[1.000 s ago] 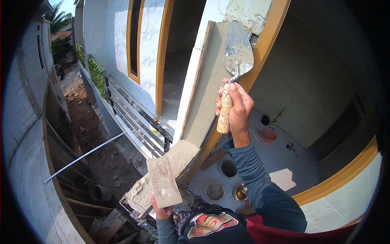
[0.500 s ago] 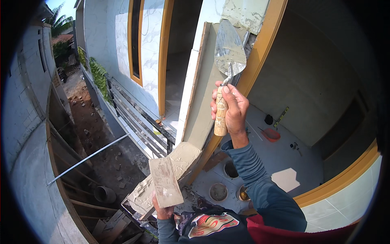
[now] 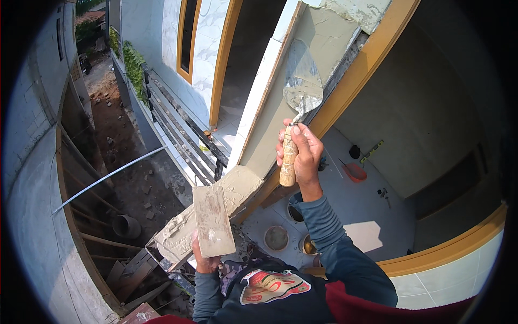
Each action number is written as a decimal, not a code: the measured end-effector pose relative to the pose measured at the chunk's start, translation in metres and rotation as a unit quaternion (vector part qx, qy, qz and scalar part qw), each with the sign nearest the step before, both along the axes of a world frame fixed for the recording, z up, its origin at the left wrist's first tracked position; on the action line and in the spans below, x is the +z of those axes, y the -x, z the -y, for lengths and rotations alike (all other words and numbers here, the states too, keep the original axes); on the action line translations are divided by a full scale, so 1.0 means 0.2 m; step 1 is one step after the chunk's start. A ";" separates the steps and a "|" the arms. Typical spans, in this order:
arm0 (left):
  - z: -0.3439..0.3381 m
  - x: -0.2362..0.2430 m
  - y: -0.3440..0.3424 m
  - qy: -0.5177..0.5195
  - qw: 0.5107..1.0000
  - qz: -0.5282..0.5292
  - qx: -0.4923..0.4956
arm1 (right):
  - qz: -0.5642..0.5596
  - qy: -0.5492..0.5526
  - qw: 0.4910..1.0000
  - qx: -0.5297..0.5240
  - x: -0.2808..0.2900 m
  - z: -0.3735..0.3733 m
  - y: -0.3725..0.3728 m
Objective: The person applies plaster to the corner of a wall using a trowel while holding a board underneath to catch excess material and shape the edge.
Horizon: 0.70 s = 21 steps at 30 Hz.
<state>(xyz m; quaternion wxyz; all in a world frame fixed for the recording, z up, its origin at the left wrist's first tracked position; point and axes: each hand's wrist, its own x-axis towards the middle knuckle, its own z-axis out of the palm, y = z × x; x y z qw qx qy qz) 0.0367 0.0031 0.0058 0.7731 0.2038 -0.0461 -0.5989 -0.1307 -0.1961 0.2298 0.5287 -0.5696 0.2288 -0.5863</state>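
High on a house wall above a dirt yard, plastering a grey rendered strip beside an orange frame

The right hand (image 3: 302, 154) is wrapped in a firm grip round the wooden handle of a trowel (image 3: 301, 86), whose steel blade lies flat against the wet render (image 3: 302, 40), a smear of mortar on its face. The left hand (image 3: 204, 262) is closed under a flat plaster board (image 3: 213, 227), held low by the chest, near the mortar-caked ledge (image 3: 237, 186). The step in hand looks like spreading and smoothing; by my judgement the next stroke calls for steady pressure along the strip with the blade kept nearly flat, and the board kept level beneath to catch droppings. Buckets (image 3: 276, 237) stand on the tiled floor (image 3: 367, 210) far below
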 end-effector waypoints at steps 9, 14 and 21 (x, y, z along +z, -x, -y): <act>0.01 0.00 -0.01 -0.014 1.000 -0.007 -0.012 | -0.072 -0.117 0.990 0.023 -0.38 -0.17 0.17; 0.02 0.02 -0.01 -0.006 1.000 0.003 -0.015 | -0.153 -0.139 0.978 0.019 -0.26 -0.35 0.33; 0.06 -0.02 0.00 0.019 0.998 0.000 -0.052 | -0.084 0.038 0.995 -0.027 0.56 -0.21 0.20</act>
